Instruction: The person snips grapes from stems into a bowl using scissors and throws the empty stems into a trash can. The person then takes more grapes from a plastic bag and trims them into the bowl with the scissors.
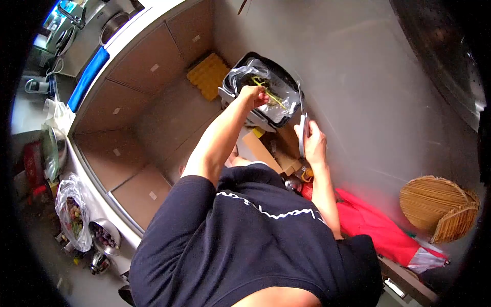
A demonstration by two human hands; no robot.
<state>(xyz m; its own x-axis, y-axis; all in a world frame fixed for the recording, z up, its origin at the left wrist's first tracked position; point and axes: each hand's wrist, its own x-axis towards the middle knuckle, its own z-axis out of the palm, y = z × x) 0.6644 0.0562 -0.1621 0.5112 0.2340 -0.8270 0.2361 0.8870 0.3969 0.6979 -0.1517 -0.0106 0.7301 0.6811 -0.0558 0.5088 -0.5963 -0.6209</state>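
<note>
Over a lined bin, my left hand (255, 95) is closed on thin green stems (276, 100), whose ends stick out past the fingers. The bin (293, 110) has a black rim and a clear plastic bag inside with dark plant scraps. Just right of the bin, my right hand (314, 140) is wrapped round the grey handles of scissors (303, 120). Their thin metal blades point up, away from me, beside the bin's right edge; I cannot tell how far apart they are.
Cardboard boxes (262, 152) lie below the bin, a yellow mat (208, 77) to its left. A red bag (371, 222) and round woven mats (434, 202) are at right. On the left counter are a bag of grapes (74, 212), a bowl (113, 248) and a blue cloth (88, 79).
</note>
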